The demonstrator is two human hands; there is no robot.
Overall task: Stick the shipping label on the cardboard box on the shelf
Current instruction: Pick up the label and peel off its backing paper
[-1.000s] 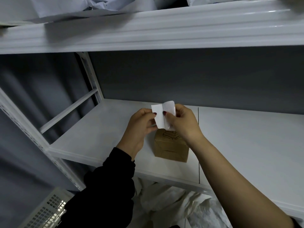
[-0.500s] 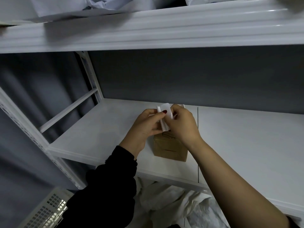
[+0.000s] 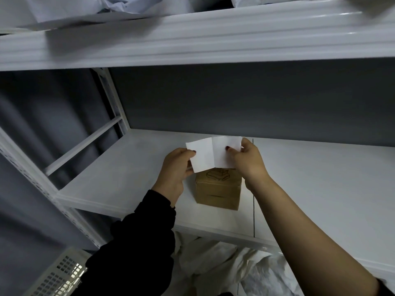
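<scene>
A small brown cardboard box with a printed line drawing on top stands on the white shelf, near its front edge. Just above the box's far side I hold a white shipping label, spread out flat with a crease down its middle. My left hand pinches the label's left edge. My right hand pinches its right part, thumb on the front. The label hides the box's rear top edge.
A second white shelf overhangs above, with crumpled pale bags on it. A dark grey wall backs the shelf. White bags lie below the shelf, and a white perforated basket sits at the lower left. A shelf upright stands left.
The label, folded between both hands before, is now unfolded and stretched wide. My hands have moved apart, the left one leftward and the right one rightward.
</scene>
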